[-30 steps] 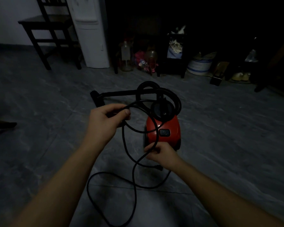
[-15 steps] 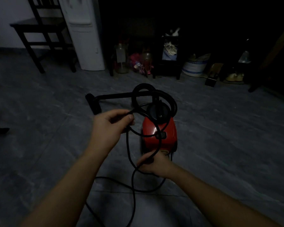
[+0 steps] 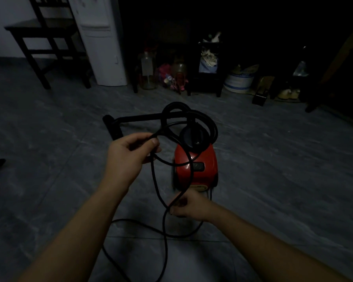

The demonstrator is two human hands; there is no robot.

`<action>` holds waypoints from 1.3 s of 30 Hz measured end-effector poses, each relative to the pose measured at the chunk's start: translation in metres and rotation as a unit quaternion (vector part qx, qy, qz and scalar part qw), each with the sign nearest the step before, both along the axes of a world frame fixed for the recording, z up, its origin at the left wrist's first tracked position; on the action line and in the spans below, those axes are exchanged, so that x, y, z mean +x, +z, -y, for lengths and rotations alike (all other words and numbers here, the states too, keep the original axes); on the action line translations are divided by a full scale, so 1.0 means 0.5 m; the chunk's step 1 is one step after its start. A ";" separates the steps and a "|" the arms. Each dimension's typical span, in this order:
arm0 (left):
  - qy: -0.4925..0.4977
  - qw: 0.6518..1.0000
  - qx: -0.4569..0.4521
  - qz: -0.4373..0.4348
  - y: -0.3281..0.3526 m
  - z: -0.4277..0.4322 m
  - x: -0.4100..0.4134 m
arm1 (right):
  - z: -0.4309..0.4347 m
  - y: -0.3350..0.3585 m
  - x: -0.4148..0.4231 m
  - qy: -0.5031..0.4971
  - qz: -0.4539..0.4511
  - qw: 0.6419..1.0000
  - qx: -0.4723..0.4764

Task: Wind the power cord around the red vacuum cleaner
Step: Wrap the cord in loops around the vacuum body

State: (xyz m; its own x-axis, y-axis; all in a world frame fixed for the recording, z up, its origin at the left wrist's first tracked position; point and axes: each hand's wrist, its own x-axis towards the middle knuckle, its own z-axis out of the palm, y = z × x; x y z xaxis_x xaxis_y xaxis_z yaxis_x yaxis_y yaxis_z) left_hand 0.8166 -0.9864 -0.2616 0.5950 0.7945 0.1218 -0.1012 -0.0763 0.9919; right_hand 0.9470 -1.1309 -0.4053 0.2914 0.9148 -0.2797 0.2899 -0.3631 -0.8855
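A small red vacuum cleaner (image 3: 202, 171) stands on the grey floor in the middle of the view, with a black hose (image 3: 211, 124) coiled on its top and a black wand with nozzle (image 3: 114, 129) lying to its left. The black power cord (image 3: 156, 186) loops from the cleaner's top through both hands and trails on the floor toward me. My left hand (image 3: 128, 153) grips a loop of the cord, raised left of the cleaner. My right hand (image 3: 189, 204) pinches the cord low, just in front of the cleaner's near end.
A dark wooden chair (image 3: 47, 41) and a white appliance (image 3: 101, 41) stand at the back left. Along the dark back wall sit a glass jar (image 3: 148, 72), a small dark stand (image 3: 207, 66), a striped pot (image 3: 239, 81) and shoes (image 3: 287, 93).
My left hand has drawn the cord loop slightly up and left. My right hand has slid lower along the cord in front of the cleaner. The camera has moved closer.
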 end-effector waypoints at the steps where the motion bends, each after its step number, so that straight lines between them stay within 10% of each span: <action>1: 0.005 1.000 0.000 0.001 0.000 -0.004 -0.002 | 0.001 0.002 0.002 -0.004 0.004 1.000 -0.007; 24: 0.060 0.997 0.017 -0.037 -0.009 -0.084 -0.046 | 0.098 0.138 0.155 -0.085 0.098 0.991 -0.019; 39: -0.007 0.977 0.103 -0.185 -0.034 -0.041 -0.022 | 0.074 0.196 0.139 -0.152 -0.078 0.984 0.044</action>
